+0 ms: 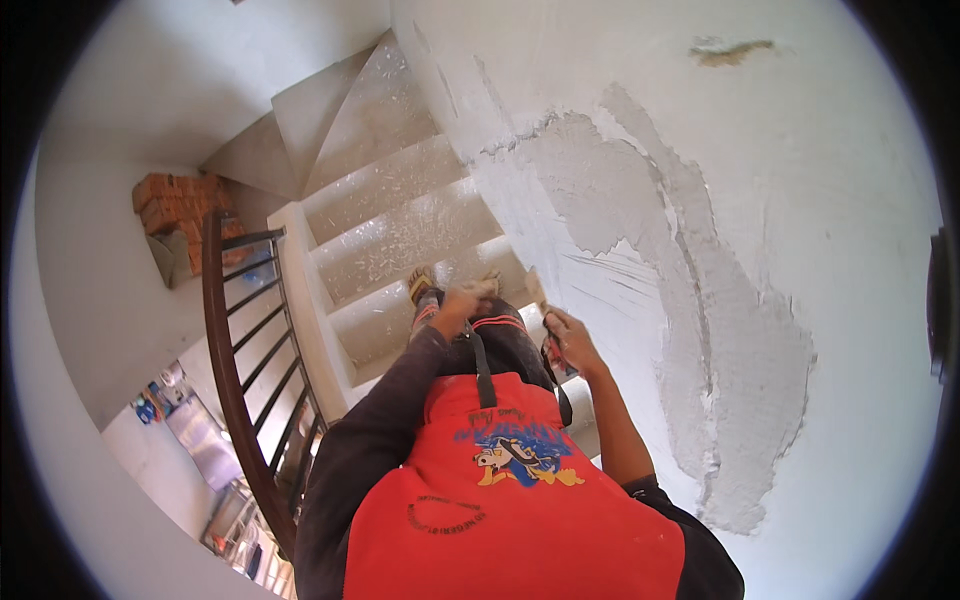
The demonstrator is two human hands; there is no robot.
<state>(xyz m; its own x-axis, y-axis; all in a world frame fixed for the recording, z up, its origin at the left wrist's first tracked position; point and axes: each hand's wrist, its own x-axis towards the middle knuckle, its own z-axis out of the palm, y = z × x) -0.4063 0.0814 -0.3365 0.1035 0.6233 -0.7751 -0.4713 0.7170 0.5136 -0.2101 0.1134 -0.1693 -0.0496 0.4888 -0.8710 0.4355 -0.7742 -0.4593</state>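
My left hand (462,303) is in front of my waist, its fingers closed together. What they hold, if anything, is too small or hidden to make out. A dark strap (482,365) hangs from my waist and its upper end reaches close to that hand. My right hand (573,342) is closed around a putty knife (537,288), whose pale, smeared blade points up and left towards the stairs. A bit of red shows below the fingers. To the right, the white wall (620,290) carries a large patch of grey filler (740,330) with a rough vertical ridge.
I stand on dusty, white-spattered stairs (400,230) that turn at the top. On the left runs a railing with a brown handrail (228,370) and black bars. Beyond it lie stacked orange bricks (180,208) and a lower floor with assorted items. Higher on the wall is a damaged spot (732,52).
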